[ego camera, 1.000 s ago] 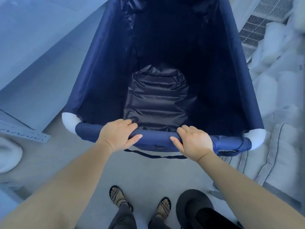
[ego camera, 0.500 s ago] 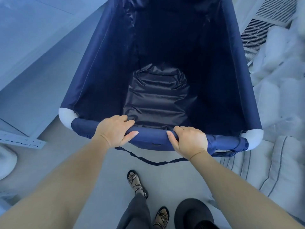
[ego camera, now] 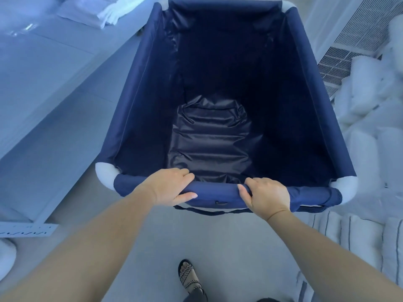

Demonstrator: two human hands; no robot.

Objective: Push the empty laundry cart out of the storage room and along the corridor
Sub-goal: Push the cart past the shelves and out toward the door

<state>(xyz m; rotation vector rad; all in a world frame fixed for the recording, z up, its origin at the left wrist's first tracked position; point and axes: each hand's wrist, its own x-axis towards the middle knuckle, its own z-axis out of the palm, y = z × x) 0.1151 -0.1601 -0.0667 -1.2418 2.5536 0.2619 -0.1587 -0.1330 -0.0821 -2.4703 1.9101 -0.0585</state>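
Gripping the near rail (ego camera: 214,194) of the laundry cart (ego camera: 139,110), you have both hands wrapped around its padded, navy-covered bar. Your left hand (ego camera: 169,185) sits left of the middle, fingers curled over the far side of the rail and thumb pressed along the near side. Your right hand (ego camera: 267,196) sits right of the middle in the same closed hold, thumb hooked over the top of the bar. A bare stretch of rail shows between the two hands.

The cart fills the middle of the view, reaching from your hands to the far edge. Its navy fabric walls slope down to a dark, shiny, wrinkled bottom (ego camera: 209,147), and nothing lies inside it. White rounded corner pieces (ego camera: 105,177) cap the frame at the near left and near right, and paler corners show at the far end. A dark strap (ego camera: 209,211) hangs in a loop just below the near rail.

On the left, a pale shelf (ego camera: 43,88) runs alongside the cart, with folded white cloth (ego camera: 113,13) at its far end. On the right, stacked white bedding (ego camera: 370,131) lies close beside the cart wall, and a slatted vent (ego camera: 357,38) stands beyond it. Striped cushions (ego camera: 359,232) lie near right. One sandalled foot (ego camera: 189,277) stands on the grey floor (ego camera: 229,247) below your arms.
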